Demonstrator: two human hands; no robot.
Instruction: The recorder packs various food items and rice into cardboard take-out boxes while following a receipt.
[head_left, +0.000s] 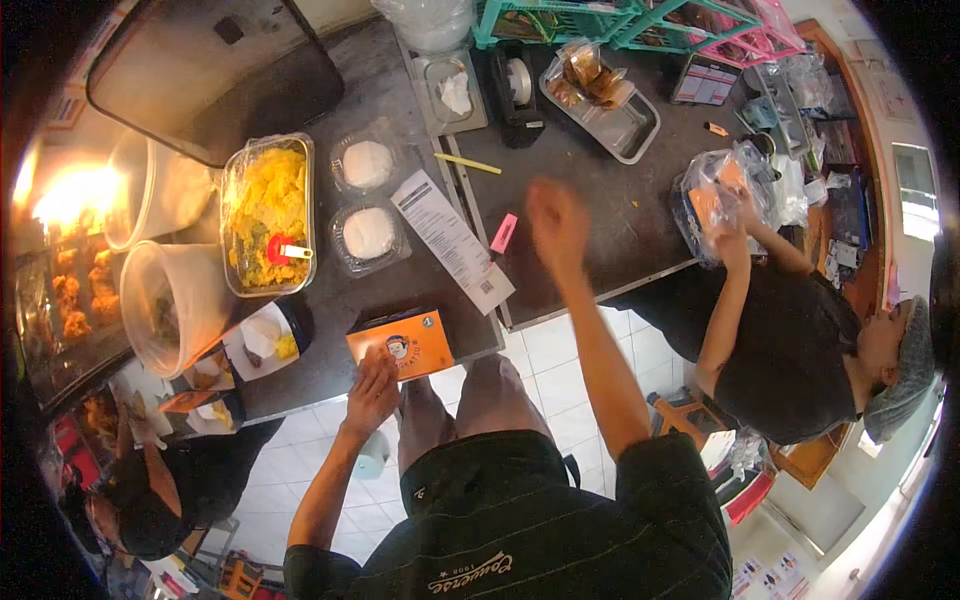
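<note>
My left hand (373, 384) rests with its fingers on the near left part of an orange printed food box (420, 352), which lies closed at the counter's front edge. My right hand (556, 217) is blurred and raised over the dark counter, its fingers curled; whether it holds something cannot be made out. Left of it lie a pink highlighter-like object (504, 233) and a long printed paper slip (454, 244). A yellow stick-like item (468, 163) lies farther back. Two clear plastic containers with white round contents (367, 164) stand left of the slip.
A tray of yellow food (268, 210) holds a red-handled utensil (279, 250). Plastic tubs (165, 315) and open food boxes (259, 341) stand left. Tape dispenser (517, 94), metal tray (626, 135) and green baskets (555, 22) stand behind. Co-workers (787, 352) work on both sides, one handling bagged boxes.
</note>
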